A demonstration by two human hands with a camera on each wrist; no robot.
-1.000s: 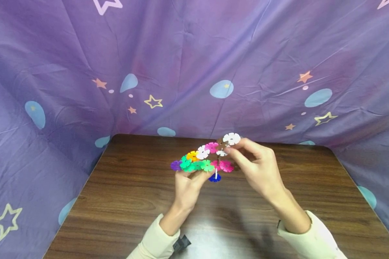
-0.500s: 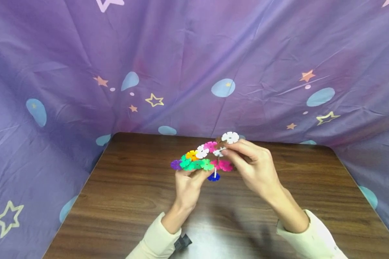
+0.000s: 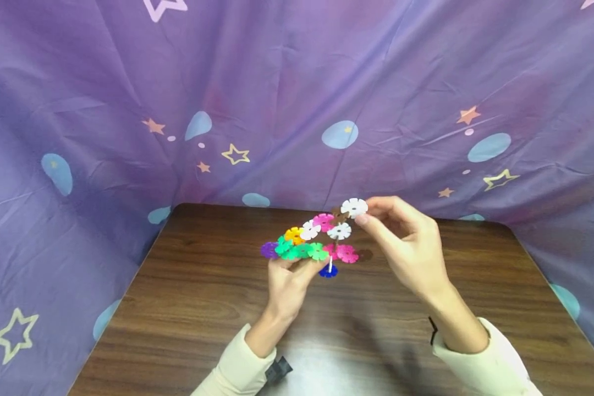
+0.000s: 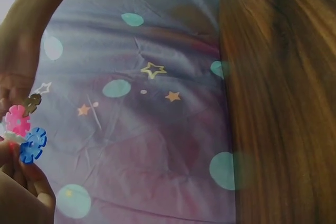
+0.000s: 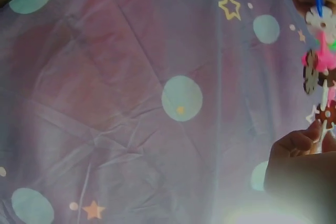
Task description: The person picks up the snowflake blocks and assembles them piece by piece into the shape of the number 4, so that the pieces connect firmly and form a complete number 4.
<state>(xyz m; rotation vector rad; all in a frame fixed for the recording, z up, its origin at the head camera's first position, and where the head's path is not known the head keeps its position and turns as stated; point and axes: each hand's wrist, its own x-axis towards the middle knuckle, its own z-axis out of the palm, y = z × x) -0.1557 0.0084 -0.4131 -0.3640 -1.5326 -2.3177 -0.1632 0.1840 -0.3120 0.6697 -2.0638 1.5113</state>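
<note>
Several flower-shaped interlocking discs are joined into one colourful build, held up over the table. My left hand [image 3: 283, 289] grips it from below at the green discs [image 3: 303, 251]. Left of them is a purple disc [image 3: 269, 249]; orange, white and pink ones run up to a brown disc [image 3: 339, 215]. At the upper right end, my right hand [image 3: 416, 247] pinches the edge of a white disc [image 3: 353, 208] between thumb and fingers. Beneath that sits another white disc [image 3: 339, 231], with pink discs [image 3: 347, 254] and a blue disc [image 3: 328, 271] lower down. In the left wrist view, the blue disc [image 4: 33, 145] hangs beside a pink one.
A dark wood-grain table [image 3: 203, 308] lies beneath both hands. Purple cloth [image 3: 277, 99] printed with stars and blue spots hangs behind it and along the sides. A small black device [image 3: 278, 371] shows at the left cuff.
My right hand has shifted from the lower white disc to the rim of the upper one, uncovering the lower disc. The left hand keeps its hold in nearly the same place.
</note>
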